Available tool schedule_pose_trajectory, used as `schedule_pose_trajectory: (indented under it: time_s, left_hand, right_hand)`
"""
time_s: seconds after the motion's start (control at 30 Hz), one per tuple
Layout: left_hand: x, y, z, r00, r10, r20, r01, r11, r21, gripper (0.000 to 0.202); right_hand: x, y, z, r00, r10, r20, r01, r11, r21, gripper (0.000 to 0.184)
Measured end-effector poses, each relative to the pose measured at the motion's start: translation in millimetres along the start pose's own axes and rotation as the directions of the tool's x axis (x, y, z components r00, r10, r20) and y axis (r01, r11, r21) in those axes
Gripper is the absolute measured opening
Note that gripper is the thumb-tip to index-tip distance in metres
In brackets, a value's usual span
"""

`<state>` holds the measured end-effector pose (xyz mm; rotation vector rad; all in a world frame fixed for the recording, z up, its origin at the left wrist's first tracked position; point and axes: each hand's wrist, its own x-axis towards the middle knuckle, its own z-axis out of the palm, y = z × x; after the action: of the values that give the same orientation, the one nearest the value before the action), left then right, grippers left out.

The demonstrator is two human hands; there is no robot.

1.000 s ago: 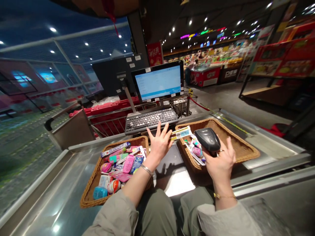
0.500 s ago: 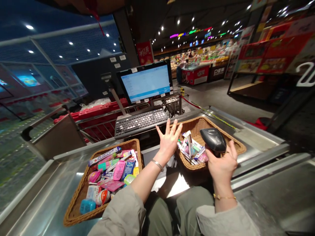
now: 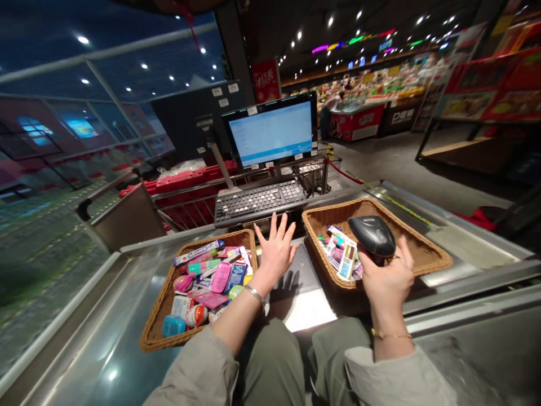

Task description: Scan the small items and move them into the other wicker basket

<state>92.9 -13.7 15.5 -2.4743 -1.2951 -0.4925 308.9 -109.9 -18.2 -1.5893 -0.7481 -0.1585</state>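
Now, left hand (image 3: 274, 251): fingers spread, palm down, holding nothing; it hovers between the left basket (image 3: 153, 322) and the right basket (image 3: 425, 256), short of the keyboard (image 3: 260, 203).
Right hand (image 3: 386, 276): fingers wrapped around the grip of the scanner (image 3: 372, 234), whose head juts out over the right basket.
Packet (image 3: 347, 259): lying on the small goods in the right basket, just left of the right hand; probably the one the left hand held a second ago, though the heap makes it hard to be sure.
Change: the left hand has let go, so it is free and the right basket's heap has gained one piece.
Left basket: on the worktop (image 3: 114, 307) beside the left forearm, loaded with small goods (image 3: 220, 277).
Screen (image 3: 274, 132): lit, beyond the left hand.
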Motion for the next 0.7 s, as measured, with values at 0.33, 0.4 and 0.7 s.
schedule_pose_trajectory:
  time_s: [0.33,0.4,0.7]
  left_hand:
    - [-57.1,-69.4,-23.0,0.977,-0.212,0.025,0.210,0.976,0.058,0.057]
    - [-68.9,-85.4,-26.9,0.967,-0.254,0.024,0.251,0.965,0.079,0.057]
    - [-128.2,-135.2,-39.8,0.889,-0.446,0.100,0.424,0.887,0.184,0.051]
  right_hand:
    - [-21.2,-35.3,29.6,0.970,-0.178,0.162,0.167,0.983,0.082,0.048]
    - [-25.2,-42.2,37.4,0.966,-0.193,0.169,0.177,0.978,0.106,0.048]
    - [-44.8,-57.9,61.4,0.932,-0.244,0.267,0.212,0.966,0.146,0.039]
